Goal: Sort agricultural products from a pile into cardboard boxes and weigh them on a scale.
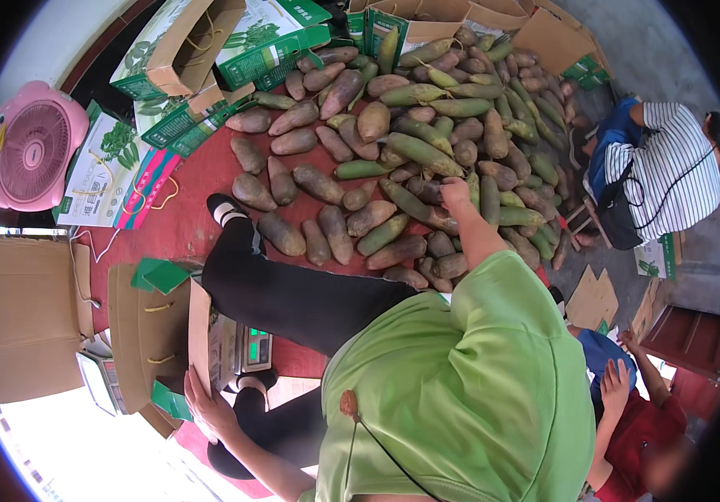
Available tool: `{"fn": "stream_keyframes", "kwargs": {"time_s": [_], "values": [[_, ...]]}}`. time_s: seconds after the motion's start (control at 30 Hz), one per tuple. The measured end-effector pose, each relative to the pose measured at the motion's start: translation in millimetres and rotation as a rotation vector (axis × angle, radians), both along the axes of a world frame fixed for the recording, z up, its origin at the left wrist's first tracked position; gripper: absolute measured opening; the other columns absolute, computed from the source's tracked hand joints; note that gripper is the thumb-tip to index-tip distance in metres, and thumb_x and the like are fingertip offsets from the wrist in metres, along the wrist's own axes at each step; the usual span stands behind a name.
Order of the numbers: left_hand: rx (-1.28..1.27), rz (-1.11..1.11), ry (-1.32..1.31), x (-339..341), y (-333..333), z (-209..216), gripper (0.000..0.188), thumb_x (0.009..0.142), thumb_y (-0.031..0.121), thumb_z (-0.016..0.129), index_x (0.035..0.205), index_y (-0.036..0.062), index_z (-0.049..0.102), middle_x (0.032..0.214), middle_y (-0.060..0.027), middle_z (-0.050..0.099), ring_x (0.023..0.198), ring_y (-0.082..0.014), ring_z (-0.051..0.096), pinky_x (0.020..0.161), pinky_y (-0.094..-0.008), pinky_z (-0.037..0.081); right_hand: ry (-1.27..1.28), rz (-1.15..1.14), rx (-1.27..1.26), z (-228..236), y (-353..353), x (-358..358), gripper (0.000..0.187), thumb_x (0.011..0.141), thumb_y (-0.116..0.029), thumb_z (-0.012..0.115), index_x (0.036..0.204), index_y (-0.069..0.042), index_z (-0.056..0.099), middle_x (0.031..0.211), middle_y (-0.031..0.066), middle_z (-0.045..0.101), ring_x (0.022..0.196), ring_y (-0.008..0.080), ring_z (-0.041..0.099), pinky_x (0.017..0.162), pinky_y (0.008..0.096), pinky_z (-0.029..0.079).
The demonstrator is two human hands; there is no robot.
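Red floor covering (197,197) under a broad heap of vegetables (423,153)

Curled downward, the fingers of the right hand (455,192) meet the heap at upper centre; their tips are hidden, so I cannot tell whether they pinch anything. Left of centre, the left hand (208,410) has its fingers near together against the lower end of an upright cardboard flap (199,330); how firmly they grip cannot be told. The flap belongs to an open carton (134,335) with tan walls, cord handles and green pieces; its contents cannot be made out. Just right of it stands a scale (256,350) with a lit display. More printed cartons (272,63) stand at the upper left.

The vegetables are long and blunt, some green, many dusty brown to purplish, lying loose across the upper middle of the frame. The right arm reaches up from the green sleeve (506,289); the left forearm slants up and leftward from the lower edge.
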State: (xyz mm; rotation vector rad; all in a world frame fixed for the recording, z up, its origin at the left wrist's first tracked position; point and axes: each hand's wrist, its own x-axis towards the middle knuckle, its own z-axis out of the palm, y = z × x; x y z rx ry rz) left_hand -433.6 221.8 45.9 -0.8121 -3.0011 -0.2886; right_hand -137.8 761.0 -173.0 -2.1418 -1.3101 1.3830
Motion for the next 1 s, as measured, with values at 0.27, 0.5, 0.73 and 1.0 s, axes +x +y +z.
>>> {"fn": "stream_keyframes", "kwargs": {"time_s": [0.27,0.5,0.73,1.0], "values": [[0.013,0.015,0.007,2,9,0,0.055,0.077,0.000,0.053,0.131,0.0090,0.048,0.127,-0.0161,0.052,0.114,-0.0363,0.049,0.096,-0.0454,0.039,0.201,-0.295,-0.060,-21,42,48,0.046,0.081,-0.009,0.060,0.125,-0.013,0.047,0.103,0.0075,0.056,0.085,0.0231,0.057,0.065,0.0417,0.046],[0.036,-0.024,0.018,0,5,-5,0.054,0.077,-0.001,0.054,0.130,0.0066,0.048,0.126,-0.0167,0.052,0.113,-0.0367,0.050,0.095,-0.0455,0.039,0.256,-0.224,-0.112,-16,49,39,0.060,0.082,-0.008,0.059,0.136,-0.015,0.034,0.116,0.0094,0.051,0.099,0.0265,0.054,0.073,0.0433,0.047],[0.022,-0.022,0.025,1,4,-8,0.055,0.077,-0.004,0.053,0.131,0.0059,0.047,0.127,-0.0174,0.051,0.114,-0.0368,0.049,0.096,-0.0452,0.039,0.242,-0.191,-0.138,-21,53,30,0.063,0.079,-0.007,0.061,0.136,-0.015,0.034,0.115,0.0086,0.052,0.098,0.0259,0.055,0.073,0.0421,0.047],[0.021,-0.004,0.027,1,4,-12,0.053,0.079,0.001,0.054,0.132,0.0073,0.047,0.127,-0.0173,0.051,0.116,-0.0372,0.048,0.097,-0.0460,0.037,-0.139,0.184,0.225,-56,29,37,0.057,0.065,-0.013,0.074,0.119,-0.005,0.055,0.097,0.0105,0.061,0.087,0.0231,0.061,0.075,0.0366,0.048]]}}
